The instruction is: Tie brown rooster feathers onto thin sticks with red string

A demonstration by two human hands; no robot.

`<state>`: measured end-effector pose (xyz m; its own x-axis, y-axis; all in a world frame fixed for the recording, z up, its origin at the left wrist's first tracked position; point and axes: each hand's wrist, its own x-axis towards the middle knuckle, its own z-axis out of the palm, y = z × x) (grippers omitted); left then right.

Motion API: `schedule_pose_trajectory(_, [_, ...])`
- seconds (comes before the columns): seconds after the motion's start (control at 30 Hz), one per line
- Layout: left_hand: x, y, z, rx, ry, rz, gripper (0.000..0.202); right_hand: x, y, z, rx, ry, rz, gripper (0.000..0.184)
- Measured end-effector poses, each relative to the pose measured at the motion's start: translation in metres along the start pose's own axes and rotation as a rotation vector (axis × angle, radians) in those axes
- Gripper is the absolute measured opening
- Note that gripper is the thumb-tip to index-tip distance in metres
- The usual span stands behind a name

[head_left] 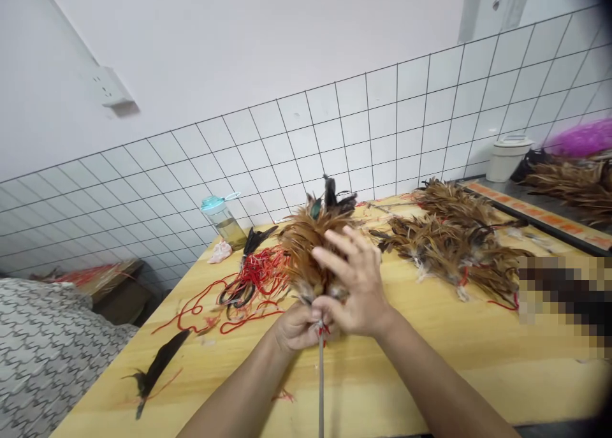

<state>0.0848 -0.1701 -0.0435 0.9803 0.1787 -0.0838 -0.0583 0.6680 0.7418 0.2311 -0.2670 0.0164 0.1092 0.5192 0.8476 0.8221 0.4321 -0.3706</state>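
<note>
A brown feather duster [306, 240] with darker feathers at its tip stands out ahead of me, its thin stick [321, 387] running back toward me. My left hand [299, 326] is closed around the base of the feathers, where a bit of red thread shows on the stick. My right hand [356, 285] is open against the right side of the feathers, its fingers spread and its thumb near my left hand. Left of the duster lies a tangle of red string [265, 269] with black-handled scissors [238, 294] partly under it.
A lidded bottle [224, 221] stands at the table's back left, near a crumpled tissue [220, 252]. A dark feather [162, 365] lies front left. Feather bundles [449, 247] are heaped at right. A white container [507, 157] stands behind them. Wire grid [382, 129] lines the wall.
</note>
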Motion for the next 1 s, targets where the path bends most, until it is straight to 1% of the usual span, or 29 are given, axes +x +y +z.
schedule_pose_trajectory(0.03, [0.0,-0.002,0.0,0.025,0.018,-0.016,0.024,-0.001,-0.003,0.003,-0.038,-0.076,-0.037,0.067])
schedule_pose_trajectory(0.07, [-0.001,-0.003,0.0,0.047,0.028,-0.031,0.024,-0.002,-0.004,0.005,-0.069,-0.122,-0.046,0.066])
schedule_pose_trajectory(0.1, [-0.001,-0.005,0.001,0.065,0.022,-0.046,0.026,-0.001,-0.002,0.005,-0.096,-0.127,-0.023,0.064])
schedule_pose_trajectory(0.13, [-0.001,-0.007,0.001,0.083,0.002,-0.061,0.028,0.0,0.003,0.004,-0.12,-0.089,0.035,0.063])
schedule_pose_trajectory(0.17, [-0.001,-0.009,0.001,0.105,-0.02,-0.084,0.03,0.001,0.012,0.001,-0.133,-0.015,0.119,0.061])
schedule_pose_trajectory(0.2, [-0.001,-0.01,0.001,0.131,-0.042,-0.115,0.034,0.003,0.024,-0.003,-0.14,0.072,0.232,0.055])
schedule_pose_trajectory(0.27, [-0.001,-0.013,-0.001,0.169,-0.048,-0.167,0.038,0.004,0.054,-0.012,-0.072,0.262,0.48,0.047])
schedule_pose_trajectory(0.3, [-0.001,-0.014,-0.001,0.175,-0.034,-0.185,0.039,0.003,0.07,-0.017,0.025,0.348,0.597,0.045])
schedule_pose_trajectory(0.33, [-0.001,-0.015,-0.002,0.171,-0.015,-0.191,0.038,0.001,0.086,-0.02,0.175,0.418,0.703,0.043])
schedule_pose_trajectory(0.4, [-0.001,-0.015,-0.003,0.148,0.029,-0.162,0.035,-0.005,0.113,-0.024,0.463,0.513,0.944,0.037])
schedule_pose_trajectory(0.43, [0.0,-0.015,-0.003,0.141,0.046,-0.144,0.034,-0.009,0.123,-0.025,0.511,0.553,1.009,0.034])
schedule_pose_trajectory(0.47, [0.001,-0.014,-0.002,0.139,0.062,-0.124,0.032,-0.011,0.13,-0.025,0.494,0.623,1.041,0.032])
schedule_pose_trajectory(0.53, [0.004,-0.012,0.001,0.147,0.1,-0.081,0.031,-0.014,0.133,-0.024,0.431,0.668,1.04,0.031])
schedule_pose_trajectory(0.6, [0.006,-0.01,0.006,0.174,0.134,-0.052,0.032,-0.012,0.122,-0.022,0.303,0.629,0.944,0.031])
schedule_pose_trajectory(0.67, [0.007,-0.008,0.01,0.203,0.166,-0.028,0.031,-0.008,0.097,-0.018,0.077,0.55,0.749,0.032])
schedule_pose_trajectory(0.7, [0.008,-0.008,0.013,0.214,0.181,-0.021,0.03,-0.006,0.082,-0.017,-0.077,0.521,0.617,0.032])
schedule_pose_trajectory(0.77, [0.009,-0.008,0.016,0.224,0.214,-0.007,0.028,-0.003,0.048,-0.012,-0.348,0.416,0.375,0.028])
schedule_pose_trajectory(0.83, [0.011,-0.007,0.019,0.215,0.241,0.02,0.027,-0.003,0.023,-0.008,-0.504,0.352,0.227,0.025])
schedule_pose_trajectory(0.87, [0.012,-0.006,0.019,0.204,0.251,0.034,0.028,-0.004,0.015,-0.005,-0.551,0.35,0.208,0.023])
schedule_pose_trajectory(0.9, [0.012,-0.006,0.019,0.192,0.264,0.051,0.029,-0.005,0.012,-0.003,-0.579,0.336,0.229,0.019])
schedule_pose_trajectory(0.93, [0.013,-0.004,0.019,0.18,0.284,0.07,0.03,-0.007,0.013,0.0,-0.579,0.314,0.284,0.017])
schedule_pose_trajectory(1.0, [0.013,-0.001,0.018,0.161,0.352,0.115,0.033,-0.01,0.023,0.006,-0.465,0.231,0.464,0.02])
